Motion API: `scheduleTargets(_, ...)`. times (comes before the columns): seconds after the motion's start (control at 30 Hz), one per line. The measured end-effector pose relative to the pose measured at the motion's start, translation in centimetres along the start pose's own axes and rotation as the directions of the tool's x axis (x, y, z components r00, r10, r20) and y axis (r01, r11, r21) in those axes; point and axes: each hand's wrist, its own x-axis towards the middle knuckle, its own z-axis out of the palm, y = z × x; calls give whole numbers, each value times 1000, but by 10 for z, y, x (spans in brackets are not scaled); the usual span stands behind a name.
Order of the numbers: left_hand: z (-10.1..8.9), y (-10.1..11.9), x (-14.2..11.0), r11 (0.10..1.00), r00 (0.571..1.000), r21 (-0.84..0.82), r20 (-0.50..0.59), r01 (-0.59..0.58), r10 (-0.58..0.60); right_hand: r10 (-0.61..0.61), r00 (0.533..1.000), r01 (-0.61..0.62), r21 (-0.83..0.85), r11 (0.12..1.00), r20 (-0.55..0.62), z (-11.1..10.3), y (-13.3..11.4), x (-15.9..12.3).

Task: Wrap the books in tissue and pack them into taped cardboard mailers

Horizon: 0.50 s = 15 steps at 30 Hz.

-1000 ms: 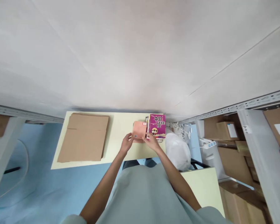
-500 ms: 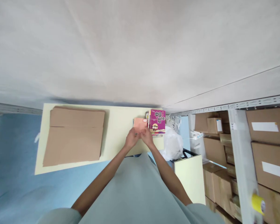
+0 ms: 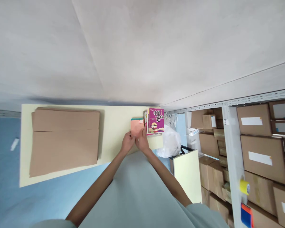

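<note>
Both hands grip the near edge of a small orange-pink booklet (image 3: 137, 127), which has a white label outline at its top right corner. My left hand (image 3: 128, 142) is closed on its lower left corner. My right hand (image 3: 142, 141) pinches the lower right side, close to the left hand. A thin teal edge shows behind the booklet's far side; I cannot tell whether it is a separate book. Just right of my hands lies a stack of books (image 3: 156, 120), topped by a purple one with Chinese lettering and cartoon figures.
Flattened cardboard boxes (image 3: 65, 142) are piled on the left of the pale yellow table (image 3: 111, 126). A white plastic bag (image 3: 169, 142) hangs past the table's right end. Shelves with cardboard boxes (image 3: 261, 155) stand at the right, with a yellow tape roll (image 3: 244, 187) on the post.
The view has shifted, so the table sits further left and more shelving shows. The booklet stays in both hands, and more of the teal edge behind it is visible.
</note>
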Motion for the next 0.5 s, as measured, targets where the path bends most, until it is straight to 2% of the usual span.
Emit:
scheduleTargets(0.1, -8, -7, 2, 998, 997, -35, -50, 54, -56, 13, 1000, -13, -76, 997, 0, 12, -8, -6)
scheduleTargets(0.2, -19, -14, 0, 995, 989, -59, -118, 81, -88, -3, 999, 5, -78, 997, 32, 17, -12, -10)
scheduleTargets(0.37, -43, -19, -12, 997, 980, -20, -185, 69, -72, -48, 990, 46, 22, 999, 130, 20, -16, -21)
scheduleTargets(0.5, -55, -16, -31, 1000, 986, -27, -164, 3, -7, -113, 978, 89, 135, 987, 178, 20, -24, -42)
